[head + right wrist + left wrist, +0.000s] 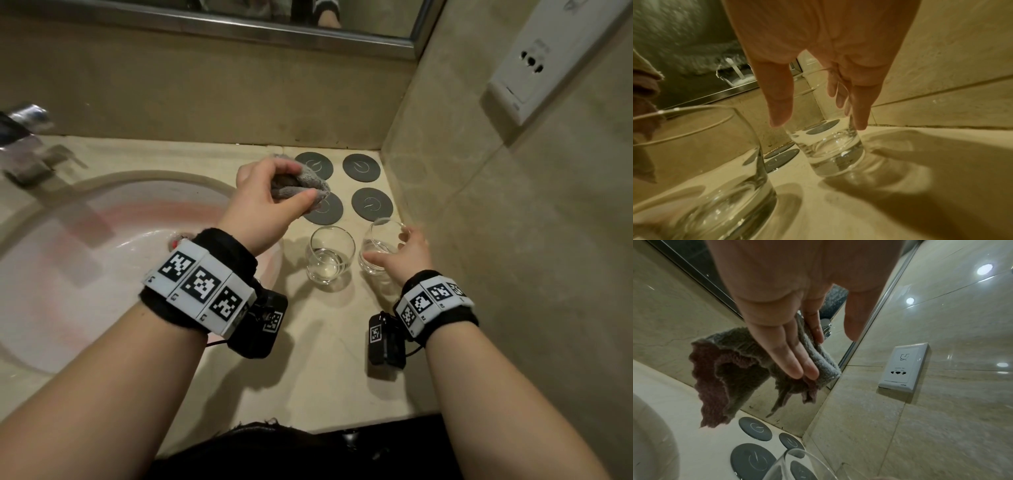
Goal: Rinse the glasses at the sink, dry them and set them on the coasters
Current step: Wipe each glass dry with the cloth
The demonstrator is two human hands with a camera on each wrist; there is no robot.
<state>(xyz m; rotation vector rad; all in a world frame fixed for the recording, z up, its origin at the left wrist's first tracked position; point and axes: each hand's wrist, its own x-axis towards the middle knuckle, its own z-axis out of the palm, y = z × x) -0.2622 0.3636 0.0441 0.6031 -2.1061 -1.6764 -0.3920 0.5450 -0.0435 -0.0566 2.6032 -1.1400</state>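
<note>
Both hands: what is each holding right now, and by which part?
Left hand holds the bunched grey cloth between fingers and thumb. Right hand wraps the right-hand glass around its side wall.

Right hand (818, 100) grasps a clear glass (830, 146) beside another glass (719, 186).

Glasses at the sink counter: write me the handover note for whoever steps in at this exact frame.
Left hand: holds the grey cloth above the coasters.
Right hand: fingers round the right glass, which looks tilted or just off the counter.
Left glass: upright on the counter beside it.
Four dark coasters: by the corner wall, no glass on them.
Rinsing cannot be confirmed.
Left: dry both glasses and set each on a coaster.
</note>
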